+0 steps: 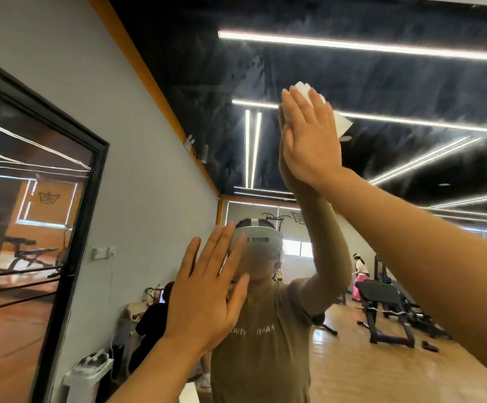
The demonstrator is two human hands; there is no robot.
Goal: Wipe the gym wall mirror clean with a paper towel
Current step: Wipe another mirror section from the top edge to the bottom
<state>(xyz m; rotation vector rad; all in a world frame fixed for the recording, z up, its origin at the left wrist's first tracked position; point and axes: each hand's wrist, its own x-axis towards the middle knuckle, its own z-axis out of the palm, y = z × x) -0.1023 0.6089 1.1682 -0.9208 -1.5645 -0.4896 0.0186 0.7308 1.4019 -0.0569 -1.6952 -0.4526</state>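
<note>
The wall mirror [382, 359] fills most of the view and reflects the gym and the person in an olive shirt. My right hand [309, 141] is raised high with straight fingers, pressing a folded white paper towel [342, 125] flat against the glass. The towel shows above my fingertips and to the right of my palm. My left hand [207, 292] lies lower on the mirror, palm flat and fingers spread, holding nothing.
A grey wall [137, 158] with an orange top trim runs along the left, holding a black-framed panel [41, 216]. The mirror reflects a black weight bench [387, 309], a wooden floor, ceiling light strips, and other people at the back.
</note>
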